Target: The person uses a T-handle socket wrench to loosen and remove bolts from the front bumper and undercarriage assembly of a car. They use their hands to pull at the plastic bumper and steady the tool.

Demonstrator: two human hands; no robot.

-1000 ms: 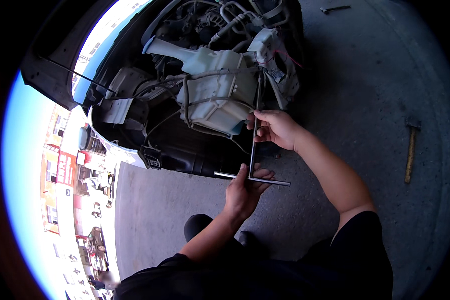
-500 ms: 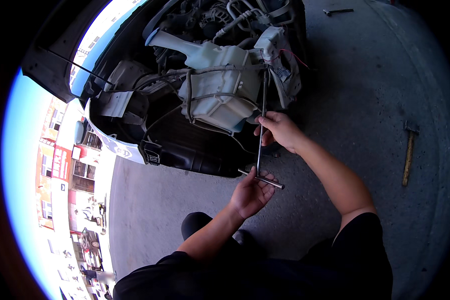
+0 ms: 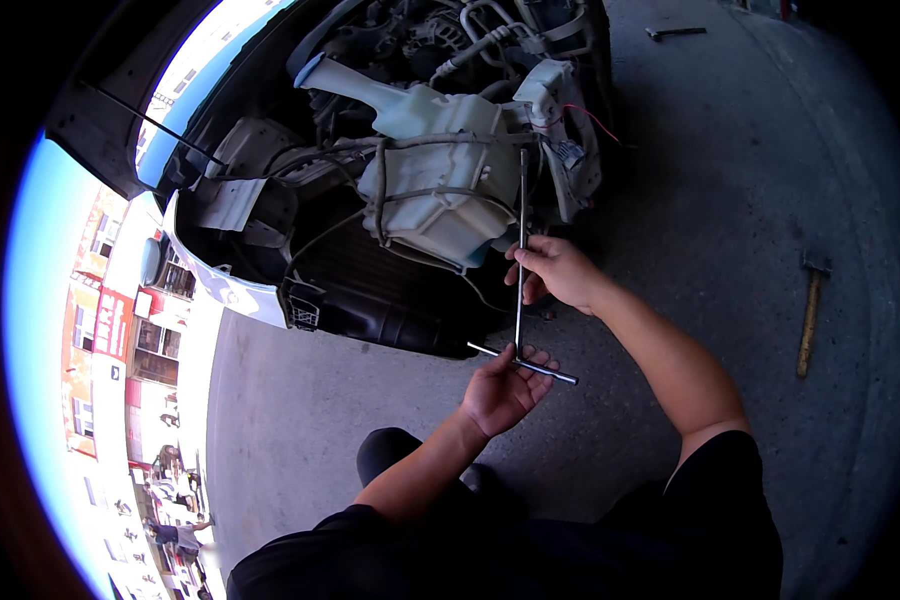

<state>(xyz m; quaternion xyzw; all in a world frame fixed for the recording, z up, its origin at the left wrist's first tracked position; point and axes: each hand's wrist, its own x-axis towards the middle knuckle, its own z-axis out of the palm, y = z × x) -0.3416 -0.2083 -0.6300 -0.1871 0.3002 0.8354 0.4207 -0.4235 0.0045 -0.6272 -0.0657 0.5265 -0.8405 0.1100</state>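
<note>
My left hand [image 3: 495, 395] cradles the crossbar of a chrome T-handle wrench [image 3: 520, 320], its fingers curled around it. My right hand [image 3: 560, 272] grips the long shaft higher up with thumb and fingers. The shaft runs up alongside a translucent white plastic reservoir [image 3: 435, 180], its far end by a bracket and hoses at the reservoir's right edge; whether that end is seated on anything, I cannot tell. A smaller white container [image 3: 540, 85] with a red wire sits above it.
A car's exposed front, with engine parts [image 3: 430, 40], black liner [image 3: 360, 315] and raised hood [image 3: 95, 130], fills the top. On the concrete floor [image 3: 720, 160] lie a wooden-handled hammer [image 3: 810, 320] and a dark tool [image 3: 675, 31]. A person [image 3: 175, 535] stands far off at lower left.
The wrench and both my hands have moved a little right and down. The crossbar has turned, and my left fingers have shifted along it. My right hand still grips the shaft.
</note>
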